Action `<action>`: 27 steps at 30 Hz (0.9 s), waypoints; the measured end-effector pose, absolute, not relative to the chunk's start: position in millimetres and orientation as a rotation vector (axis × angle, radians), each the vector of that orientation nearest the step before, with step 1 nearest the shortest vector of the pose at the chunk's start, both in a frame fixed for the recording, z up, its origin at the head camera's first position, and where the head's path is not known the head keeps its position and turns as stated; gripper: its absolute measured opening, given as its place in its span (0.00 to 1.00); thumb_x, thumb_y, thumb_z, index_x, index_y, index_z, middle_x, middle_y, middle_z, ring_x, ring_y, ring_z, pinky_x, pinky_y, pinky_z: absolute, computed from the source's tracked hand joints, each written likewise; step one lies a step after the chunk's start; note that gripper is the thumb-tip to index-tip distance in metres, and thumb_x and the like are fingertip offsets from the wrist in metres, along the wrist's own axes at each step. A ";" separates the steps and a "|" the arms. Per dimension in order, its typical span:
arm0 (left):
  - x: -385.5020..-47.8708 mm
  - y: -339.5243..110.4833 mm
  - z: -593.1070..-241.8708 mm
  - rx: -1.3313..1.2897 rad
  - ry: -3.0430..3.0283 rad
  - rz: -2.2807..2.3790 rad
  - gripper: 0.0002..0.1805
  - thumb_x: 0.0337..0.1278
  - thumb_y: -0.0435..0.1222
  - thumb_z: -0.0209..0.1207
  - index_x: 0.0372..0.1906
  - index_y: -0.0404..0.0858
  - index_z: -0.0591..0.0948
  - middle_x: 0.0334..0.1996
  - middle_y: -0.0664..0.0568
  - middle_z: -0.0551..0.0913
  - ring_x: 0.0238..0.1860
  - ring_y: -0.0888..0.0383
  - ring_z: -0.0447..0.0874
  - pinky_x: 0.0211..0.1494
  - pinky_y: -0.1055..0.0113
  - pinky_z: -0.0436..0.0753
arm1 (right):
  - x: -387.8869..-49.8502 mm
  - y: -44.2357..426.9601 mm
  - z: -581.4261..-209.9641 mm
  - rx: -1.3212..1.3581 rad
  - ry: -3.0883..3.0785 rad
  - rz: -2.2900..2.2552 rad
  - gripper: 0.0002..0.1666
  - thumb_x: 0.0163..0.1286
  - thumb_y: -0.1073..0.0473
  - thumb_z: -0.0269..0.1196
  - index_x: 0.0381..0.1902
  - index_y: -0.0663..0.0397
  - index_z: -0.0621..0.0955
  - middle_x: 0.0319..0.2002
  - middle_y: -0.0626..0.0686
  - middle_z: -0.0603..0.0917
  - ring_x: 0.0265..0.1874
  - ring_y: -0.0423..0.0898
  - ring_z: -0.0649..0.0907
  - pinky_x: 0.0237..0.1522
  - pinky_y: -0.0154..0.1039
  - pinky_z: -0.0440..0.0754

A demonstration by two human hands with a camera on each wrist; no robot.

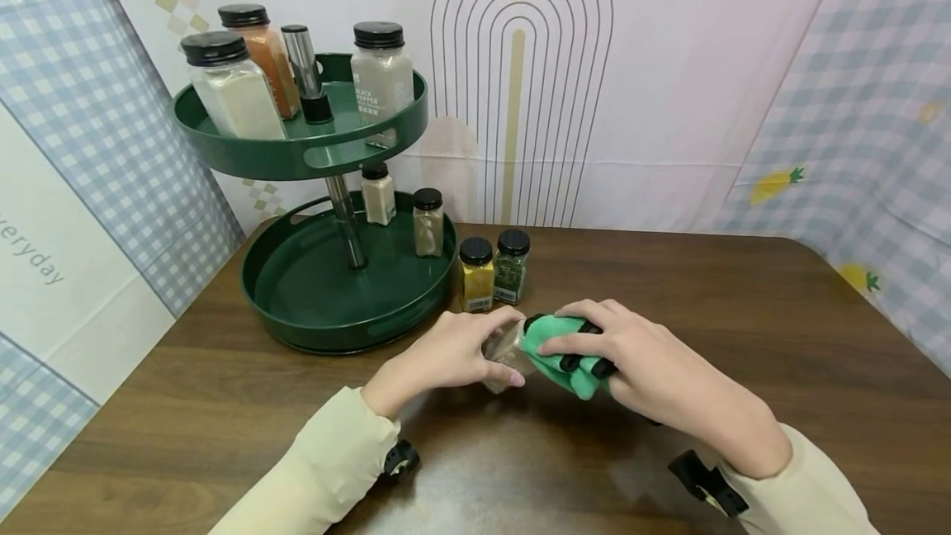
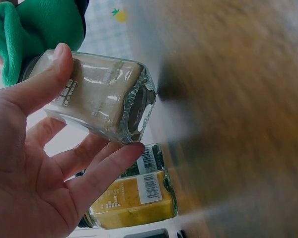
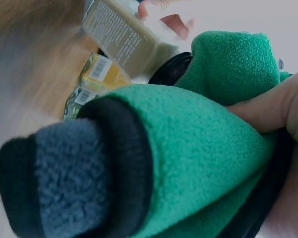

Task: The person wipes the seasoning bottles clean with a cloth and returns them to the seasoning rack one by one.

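My left hand (image 1: 464, 353) grips a square glass spice jar (image 2: 97, 94) filled with pale beige powder, tilted on its side above the table. Thumb and fingers wrap the glass body, and the jar's base points away from the cloth. In my right hand (image 1: 631, 353) is a green cloth (image 3: 203, 134) with black edging, bunched over the jar's black lid (image 3: 171, 69). Most of that lid is hidden by the cloth in the head view. Just beyond the hands stand a yellow spice jar (image 1: 476, 275) and a green herb jar (image 1: 511, 267), both black-lidded.
A green two-tier rack (image 1: 297, 329) stands at the left. Its upper tier carries larger jars, including a black pepper jar (image 1: 382, 81), and a metallic cylinder (image 1: 305, 73). Two small jars, one a glass jar (image 1: 428, 225), sit on the lower tier. Patterned cloth hangs behind the wooden table (image 1: 706, 295).
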State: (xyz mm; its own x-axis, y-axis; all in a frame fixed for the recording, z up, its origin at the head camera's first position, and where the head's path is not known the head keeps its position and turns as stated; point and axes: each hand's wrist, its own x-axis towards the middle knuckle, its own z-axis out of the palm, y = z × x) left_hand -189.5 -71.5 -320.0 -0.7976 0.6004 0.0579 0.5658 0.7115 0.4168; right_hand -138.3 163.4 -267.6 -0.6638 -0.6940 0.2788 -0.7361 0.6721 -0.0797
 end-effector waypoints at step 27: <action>-187.7 -70.2 -321.7 0.997 2.892 0.621 0.36 0.41 0.58 0.66 0.59 0.54 0.70 0.36 0.60 0.82 0.35 0.63 0.78 0.35 0.69 0.73 | -139.1 173.5 -258.1 0.936 -2.700 0.176 0.36 0.52 0.77 0.55 0.52 0.35 0.79 0.54 0.52 0.75 0.49 0.52 0.76 0.38 0.49 0.78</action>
State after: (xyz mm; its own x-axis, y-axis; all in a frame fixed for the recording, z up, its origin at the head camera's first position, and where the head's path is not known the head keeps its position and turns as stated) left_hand -187.7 -70.2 -321.7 -0.7958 0.5956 0.1089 0.5878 0.7168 0.3750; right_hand -139.1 173.5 -258.1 -0.7518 -0.5876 0.2992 -0.6216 0.7830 -0.0239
